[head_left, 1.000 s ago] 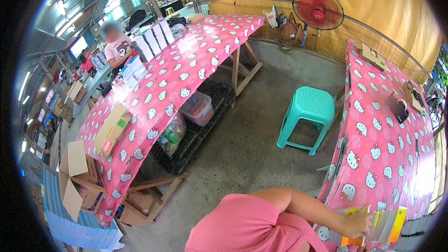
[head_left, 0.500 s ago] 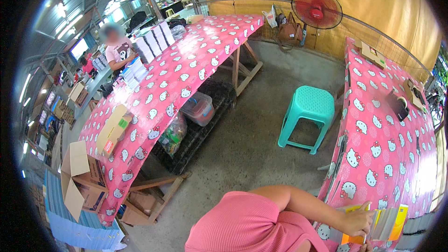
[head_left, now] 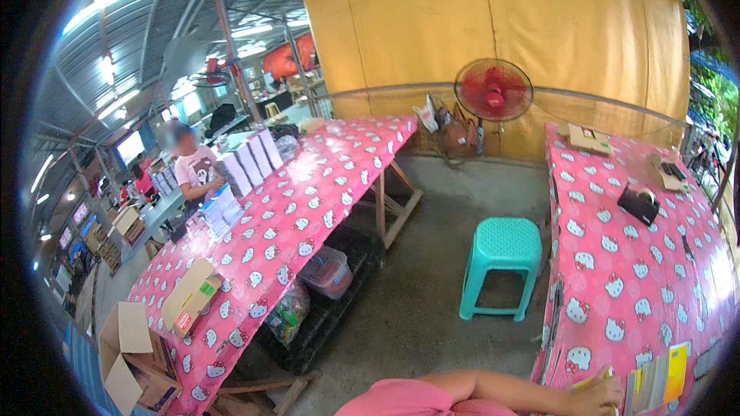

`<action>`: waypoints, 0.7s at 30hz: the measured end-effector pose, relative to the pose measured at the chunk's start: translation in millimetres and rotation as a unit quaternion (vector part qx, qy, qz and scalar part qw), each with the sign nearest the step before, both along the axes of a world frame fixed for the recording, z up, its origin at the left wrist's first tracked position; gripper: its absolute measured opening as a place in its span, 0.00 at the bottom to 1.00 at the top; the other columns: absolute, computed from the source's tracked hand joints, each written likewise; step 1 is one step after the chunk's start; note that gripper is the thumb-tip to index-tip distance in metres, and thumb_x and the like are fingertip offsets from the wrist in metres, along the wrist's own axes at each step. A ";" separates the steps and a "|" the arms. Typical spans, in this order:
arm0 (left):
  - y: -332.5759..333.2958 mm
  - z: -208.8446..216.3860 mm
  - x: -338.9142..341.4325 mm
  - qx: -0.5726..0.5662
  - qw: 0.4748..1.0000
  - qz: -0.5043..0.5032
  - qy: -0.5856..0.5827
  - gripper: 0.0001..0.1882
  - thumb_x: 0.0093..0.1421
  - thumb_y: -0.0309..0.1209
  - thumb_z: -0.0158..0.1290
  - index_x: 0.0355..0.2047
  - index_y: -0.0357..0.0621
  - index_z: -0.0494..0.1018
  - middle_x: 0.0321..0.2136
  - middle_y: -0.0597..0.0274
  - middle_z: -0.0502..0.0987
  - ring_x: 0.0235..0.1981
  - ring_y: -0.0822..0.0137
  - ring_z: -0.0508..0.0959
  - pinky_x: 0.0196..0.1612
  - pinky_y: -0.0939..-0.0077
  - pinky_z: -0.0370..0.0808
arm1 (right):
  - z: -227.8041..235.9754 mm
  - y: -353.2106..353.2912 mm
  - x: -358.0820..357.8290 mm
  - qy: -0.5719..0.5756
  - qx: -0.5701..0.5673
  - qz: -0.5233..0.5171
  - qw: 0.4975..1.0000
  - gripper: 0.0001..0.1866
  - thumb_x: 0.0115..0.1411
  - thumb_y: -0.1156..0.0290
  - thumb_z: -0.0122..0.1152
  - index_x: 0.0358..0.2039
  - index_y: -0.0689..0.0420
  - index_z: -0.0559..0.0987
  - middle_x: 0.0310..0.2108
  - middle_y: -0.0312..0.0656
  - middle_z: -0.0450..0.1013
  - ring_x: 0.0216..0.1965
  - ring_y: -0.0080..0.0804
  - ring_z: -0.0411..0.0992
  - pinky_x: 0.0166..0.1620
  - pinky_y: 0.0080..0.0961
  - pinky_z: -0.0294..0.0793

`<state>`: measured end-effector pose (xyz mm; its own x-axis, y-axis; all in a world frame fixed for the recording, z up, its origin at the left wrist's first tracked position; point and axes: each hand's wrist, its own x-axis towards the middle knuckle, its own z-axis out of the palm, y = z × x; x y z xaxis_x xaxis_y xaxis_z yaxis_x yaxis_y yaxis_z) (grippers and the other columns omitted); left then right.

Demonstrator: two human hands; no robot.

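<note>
My left forearm reaches across the lower edge to the pink table on the right. There my left hand (head_left: 597, 396) is closed around a small bundle of yellow-covered booklets (head_left: 610, 374), mostly hidden behind the fingers. Directly right of the hand, a row of similar booklets (head_left: 644, 385) stands on edge, with a yellow cover facing out at its right end. My right hand is out of sight.
A teal stool (head_left: 502, 262) stands between the two pink patterned tables. Farther up the right table sit a black tape dispenser (head_left: 639, 205) and flattened cardboard (head_left: 589, 139). The left table holds book stacks (head_left: 250, 160) and a carton piece (head_left: 189, 296); a person (head_left: 196, 169) stands behind it.
My view has tilted up, so the tables, stool and fan sit lower in the picture. My left hand stays at the booklets; my right hand has dropped out of view.
</note>
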<state>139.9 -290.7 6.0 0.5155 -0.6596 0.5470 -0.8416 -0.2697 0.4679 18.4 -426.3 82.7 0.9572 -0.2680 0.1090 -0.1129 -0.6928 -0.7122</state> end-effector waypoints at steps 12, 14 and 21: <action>0.7 12.5 8.6 -0.153 0.981 -0.118 0.030 0.09 0.44 0.27 0.53 0.29 0.46 0.74 0.27 0.62 0.75 0.32 0.61 0.74 0.37 0.67 0.70 | -25.2 5.6 8.2 -0.118 -0.123 -0.085 0.982 0.09 0.52 0.70 0.56 0.29 0.62 0.72 0.30 0.50 0.65 0.34 0.47 0.65 0.39 0.35 0.64; -1.8 15.7 9.0 -0.143 0.982 -0.120 0.032 0.09 0.45 0.27 0.55 0.30 0.45 0.75 0.28 0.59 0.75 0.32 0.60 0.74 0.38 0.64 0.68 | -26.2 6.5 7.8 -0.117 -0.114 -0.084 0.983 0.07 0.51 0.71 0.56 0.29 0.61 0.73 0.28 0.50 0.67 0.32 0.49 0.67 0.33 0.37 0.67; -21.8 32.4 -13.0 -0.075 0.992 -0.082 0.059 0.16 0.44 0.28 0.61 0.36 0.45 0.75 0.28 0.63 0.76 0.32 0.65 0.73 0.42 0.67 0.61 | -24.8 -8.5 -13.0 -0.150 -0.123 -0.133 0.972 0.11 0.48 0.67 0.59 0.30 0.58 0.72 0.30 0.45 0.67 0.34 0.45 0.68 0.33 0.36 0.69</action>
